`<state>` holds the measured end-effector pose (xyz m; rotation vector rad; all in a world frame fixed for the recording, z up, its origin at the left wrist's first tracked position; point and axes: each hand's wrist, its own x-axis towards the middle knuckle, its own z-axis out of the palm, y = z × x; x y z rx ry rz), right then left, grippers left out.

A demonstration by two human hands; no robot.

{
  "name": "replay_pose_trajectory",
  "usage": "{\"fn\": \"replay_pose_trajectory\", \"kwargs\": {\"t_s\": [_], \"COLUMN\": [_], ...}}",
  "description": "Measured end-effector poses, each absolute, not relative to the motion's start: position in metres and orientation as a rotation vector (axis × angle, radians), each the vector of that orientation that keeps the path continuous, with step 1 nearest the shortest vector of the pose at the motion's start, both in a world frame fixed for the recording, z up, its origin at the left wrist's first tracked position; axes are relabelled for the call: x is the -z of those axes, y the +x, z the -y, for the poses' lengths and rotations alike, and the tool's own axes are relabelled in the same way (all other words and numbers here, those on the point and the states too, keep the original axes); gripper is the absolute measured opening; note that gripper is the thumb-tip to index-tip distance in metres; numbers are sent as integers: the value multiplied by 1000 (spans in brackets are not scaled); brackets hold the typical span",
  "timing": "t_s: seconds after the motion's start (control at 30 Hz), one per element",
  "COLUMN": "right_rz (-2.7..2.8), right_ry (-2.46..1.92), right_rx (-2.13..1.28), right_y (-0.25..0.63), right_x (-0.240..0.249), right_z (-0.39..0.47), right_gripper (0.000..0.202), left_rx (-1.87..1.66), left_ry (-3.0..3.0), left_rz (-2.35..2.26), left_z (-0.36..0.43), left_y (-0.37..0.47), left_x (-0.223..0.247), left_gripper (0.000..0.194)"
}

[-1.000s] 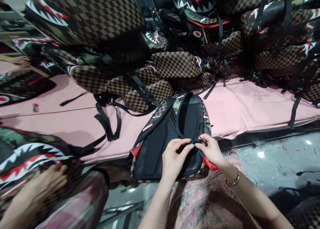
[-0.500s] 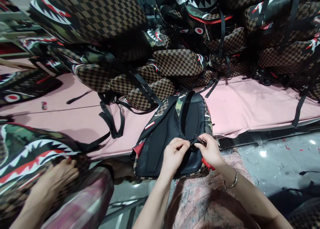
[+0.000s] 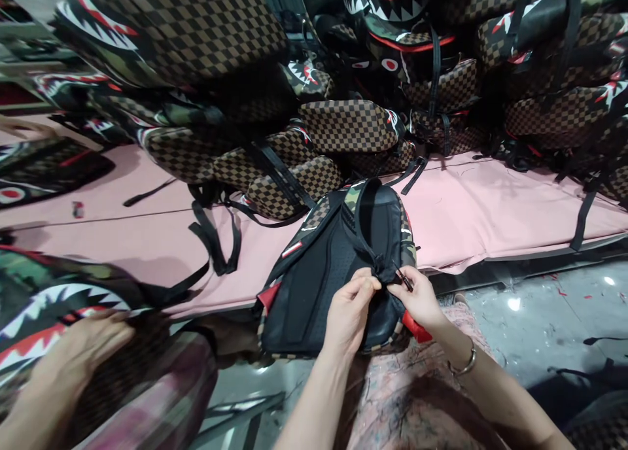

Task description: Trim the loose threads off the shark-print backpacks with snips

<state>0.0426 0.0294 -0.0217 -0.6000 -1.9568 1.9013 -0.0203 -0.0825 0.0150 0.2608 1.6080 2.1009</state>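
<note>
A black-backed backpack (image 3: 314, 286) with checkered and camouflage edges rests across the table's front edge and my lap, its back panel facing up. My left hand (image 3: 350, 306) is closed, pinching the lower end of its black shoulder strap (image 3: 360, 234) near a dark buckle (image 3: 381, 268). On the other side of that buckle is my right hand (image 3: 417, 298), closed around small dark thread snips (image 3: 403, 278) whose tip points up. Its fingertips are close to the strap; whether they also grip it is hidden. A red tab (image 3: 417, 328) sticks out below my right wrist.
Several checkered backpacks (image 3: 348, 124) with shark-mouth prints are piled along the back of the pink-covered table (image 3: 456, 221). At left, another person's hand (image 3: 91, 342) lies on a shark-print bag (image 3: 59, 306). Loose straps (image 3: 213, 241) trail over the tabletop.
Both my hands have shifted slightly, lifting the strap end and buckle a little off the back panel. The snips show more clearly now. The other person's hand has moved left.
</note>
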Motion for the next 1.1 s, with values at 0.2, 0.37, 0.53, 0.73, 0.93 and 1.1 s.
{"fn": "replay_pose_trajectory", "kwargs": {"t_s": [0.2, 0.37, 0.53, 0.73, 0.93, 1.1], "right_rz": [2001, 2121, 2210, 2149, 2011, 2103], "right_ry": [-593, -570, -590, -569, -546, -490], "right_rx": [-1862, -1668, -1570, -1608, -1808, -1739], "right_y": [42, 41, 44, 43, 45, 64], "right_x": [20, 19, 19, 19, 22, 6], "right_z": [-27, -24, -22, -21, -24, -36], "right_gripper": [12, 6, 7, 7, 12, 22], "left_rx": [-1919, -1398, -1249, -1772, -2173, -2135], "left_ry": [554, 912, 932, 522, 175, 354], "left_rz": [-2192, -2796, -2658, -2307, -1670, -1811], "left_z": [89, 98, 101, 96, 82, 83], "left_y": [-23, -26, -34, -31, -18, -16], "left_x": [-14, -20, -22, -11, -9, -7], "left_gripper": [31, 24, 15, 10, 20, 16]}}
